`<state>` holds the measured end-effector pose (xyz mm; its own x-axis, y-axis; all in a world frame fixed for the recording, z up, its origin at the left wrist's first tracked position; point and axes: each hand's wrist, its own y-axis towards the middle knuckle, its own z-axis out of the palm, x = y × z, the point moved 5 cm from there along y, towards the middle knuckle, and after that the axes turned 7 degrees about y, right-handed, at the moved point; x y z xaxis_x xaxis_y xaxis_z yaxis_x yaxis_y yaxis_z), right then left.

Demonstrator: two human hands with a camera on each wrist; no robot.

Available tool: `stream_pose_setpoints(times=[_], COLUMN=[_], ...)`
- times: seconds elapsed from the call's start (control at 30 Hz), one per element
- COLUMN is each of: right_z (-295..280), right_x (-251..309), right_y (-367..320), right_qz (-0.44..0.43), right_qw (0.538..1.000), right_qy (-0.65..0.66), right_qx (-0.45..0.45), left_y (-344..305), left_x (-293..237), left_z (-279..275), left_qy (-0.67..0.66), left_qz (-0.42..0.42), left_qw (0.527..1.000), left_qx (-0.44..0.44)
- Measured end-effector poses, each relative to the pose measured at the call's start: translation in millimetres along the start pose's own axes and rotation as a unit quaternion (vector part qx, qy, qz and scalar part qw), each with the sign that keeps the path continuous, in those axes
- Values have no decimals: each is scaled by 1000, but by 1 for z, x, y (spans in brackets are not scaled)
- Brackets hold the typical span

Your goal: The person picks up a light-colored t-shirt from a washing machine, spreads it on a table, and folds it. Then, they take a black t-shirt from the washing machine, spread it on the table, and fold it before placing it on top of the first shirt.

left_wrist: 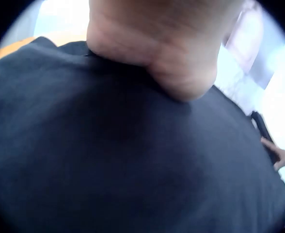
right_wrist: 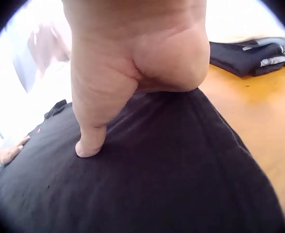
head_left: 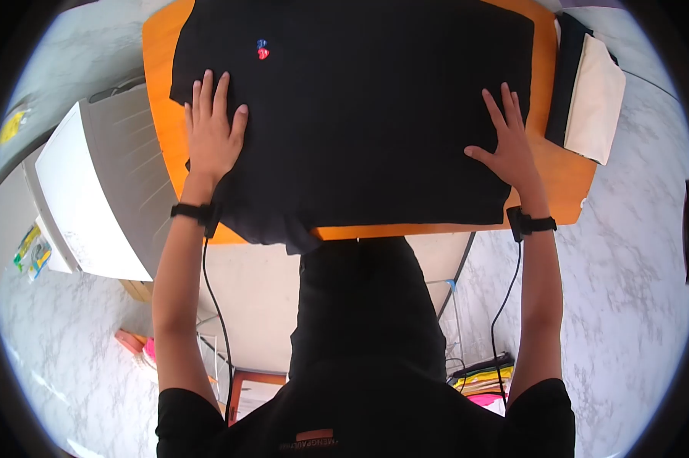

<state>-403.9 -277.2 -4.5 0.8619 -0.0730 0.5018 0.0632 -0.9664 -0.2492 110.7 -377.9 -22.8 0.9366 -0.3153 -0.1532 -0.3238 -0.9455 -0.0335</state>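
Observation:
A black garment (head_left: 375, 122), apparently a T-shirt, lies spread over an orange table (head_left: 159, 76). On its upper left shows a small blue and red mark (head_left: 263, 50). My left hand (head_left: 213, 141) rests on the cloth near its left edge, fingers straight and pointing away from me. Near the right edge my right hand (head_left: 511, 149) lies on the cloth, fingers spread and thumb out to the left. In the right wrist view the right thumb (right_wrist: 90, 145) touches the black fabric. A bunched part of the garment (head_left: 283, 233) hangs over the table's front edge.
Folded dark clothes (right_wrist: 244, 57) and a cream cloth (head_left: 595, 99) are stacked at the table's right side. Left of the table stands a grey and white cabinet-like piece (head_left: 92, 183). Black cables (head_left: 221, 305) run down from both wrist straps. Colourful folded items (head_left: 486, 378) lie low on the right.

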Motion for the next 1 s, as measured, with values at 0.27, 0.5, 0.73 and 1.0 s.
stream_pose_setpoints(times=[0.27, 0.5, 0.73, 1.0], right_z=[-6, -7, 102, 170], right_x=[-38, 22, 156, 302], right_y=[39, -15, -95, -119], right_qz=[-72, -47, -47, -342], right_qw=[997, 997, 959, 934], right_qy=[-20, -31, 229, 80], right_qx=[-24, -58, 158, 59], left_y=[44, -55, -207, -163], left_x=[4, -1, 20, 59], left_z=[14, -37, 3, 1], left_qy=[89, -52, -203, -313], left_qz=[16, -175, -465, -435], left_qw=[993, 976, 861, 842], left_qx=[-71, -114, -34, 61])
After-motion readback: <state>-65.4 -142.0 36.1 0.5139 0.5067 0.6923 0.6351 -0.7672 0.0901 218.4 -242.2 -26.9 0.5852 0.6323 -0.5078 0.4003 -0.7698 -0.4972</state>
